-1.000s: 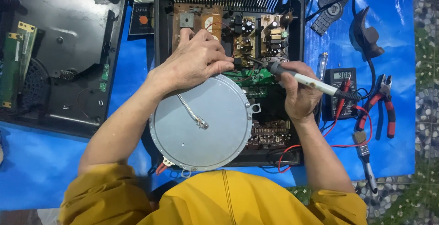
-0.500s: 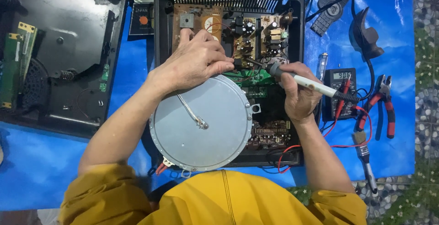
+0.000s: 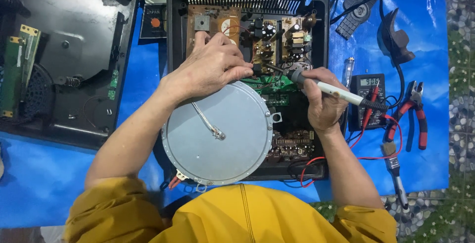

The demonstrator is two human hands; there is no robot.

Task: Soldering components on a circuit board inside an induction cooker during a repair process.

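A small dark label with an orange dot (image 3: 155, 22) lies on the blue tarp (image 3: 39, 174) just left of the opened black appliance case (image 3: 172, 35). The left hand (image 3: 210, 70) rests curled on the brown circuit board (image 3: 217, 23), fingertips pinched together at a component. The right hand (image 3: 321, 102) is clamped round the white soldering iron (image 3: 336, 93), whose tip has crept slightly leftward toward those fingertips, above the round grey disc (image 3: 232, 139).

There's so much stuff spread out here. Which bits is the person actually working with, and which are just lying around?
In use:
- soldering iron, gripped in the right hand
- circuit board in the open black casing, where the left hand presses down

Lying about:
- red-handled pliers
- multimeter
- small brush
- detached black cover on the blue sheet
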